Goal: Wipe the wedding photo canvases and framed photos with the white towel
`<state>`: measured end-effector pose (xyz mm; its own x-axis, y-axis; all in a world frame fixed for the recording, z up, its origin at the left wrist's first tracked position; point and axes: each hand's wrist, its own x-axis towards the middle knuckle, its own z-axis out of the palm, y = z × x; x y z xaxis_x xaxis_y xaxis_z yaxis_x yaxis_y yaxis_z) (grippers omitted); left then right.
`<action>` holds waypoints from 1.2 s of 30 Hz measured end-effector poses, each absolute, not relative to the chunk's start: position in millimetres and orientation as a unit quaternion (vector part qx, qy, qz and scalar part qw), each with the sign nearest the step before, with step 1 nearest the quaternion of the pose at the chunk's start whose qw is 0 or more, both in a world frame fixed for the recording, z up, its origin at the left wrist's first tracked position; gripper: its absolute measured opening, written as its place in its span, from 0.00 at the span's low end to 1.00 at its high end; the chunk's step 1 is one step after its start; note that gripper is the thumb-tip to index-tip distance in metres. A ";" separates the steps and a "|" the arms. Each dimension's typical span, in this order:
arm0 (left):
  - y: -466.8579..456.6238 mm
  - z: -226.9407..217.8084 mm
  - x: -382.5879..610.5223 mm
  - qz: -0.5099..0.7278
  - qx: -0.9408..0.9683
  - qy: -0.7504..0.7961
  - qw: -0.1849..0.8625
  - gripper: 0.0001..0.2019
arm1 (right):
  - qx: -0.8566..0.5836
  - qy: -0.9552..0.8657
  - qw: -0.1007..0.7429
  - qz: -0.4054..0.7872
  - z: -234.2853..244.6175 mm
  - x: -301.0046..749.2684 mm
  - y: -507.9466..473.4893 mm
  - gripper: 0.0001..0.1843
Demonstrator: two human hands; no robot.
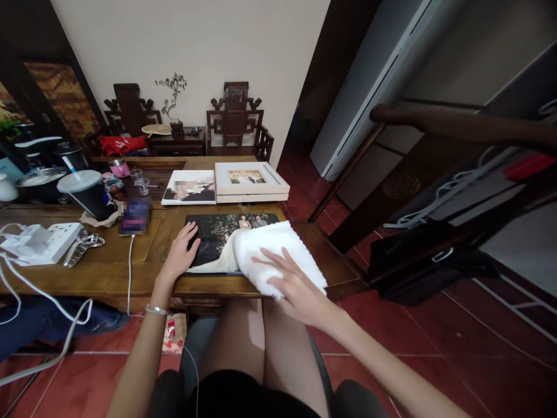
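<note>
A photo panel (216,235) showing a couple and a long white dress lies flat near the front edge of the wooden table. My left hand (181,251) rests on its left edge with fingers stretched out, holding nothing. Over the panel's right part and the table's edge spreads a fluffy white cloth (300,247). My right hand (291,281) has hold of this cloth from above, its fingers spread across it and pressing down. The cloth hides the lower right of the photo.
Behind the panel lie a white-edged photo print (187,188) and a framed picture box (256,184). To the left are a phone (134,216) on a charging cable, a lidded cup (89,194) and a power strip (50,241). A wooden chair (409,168) stands at right.
</note>
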<state>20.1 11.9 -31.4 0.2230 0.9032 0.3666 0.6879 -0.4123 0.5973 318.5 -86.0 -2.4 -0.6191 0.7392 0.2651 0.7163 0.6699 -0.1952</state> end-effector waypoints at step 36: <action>10.5 -28.9 19.2 0.340 0.772 0.517 0.149 0.22 | -0.447 -0.879 0.163 0.023 -5.4 341.5 -9.0 0.16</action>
<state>19.2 10.5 -28.9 0.2355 0.8986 0.3701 0.6959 -0.4218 0.5812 341.5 -9.0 -5.4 -0.5468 0.7942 0.2652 0.7790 0.5987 -0.1866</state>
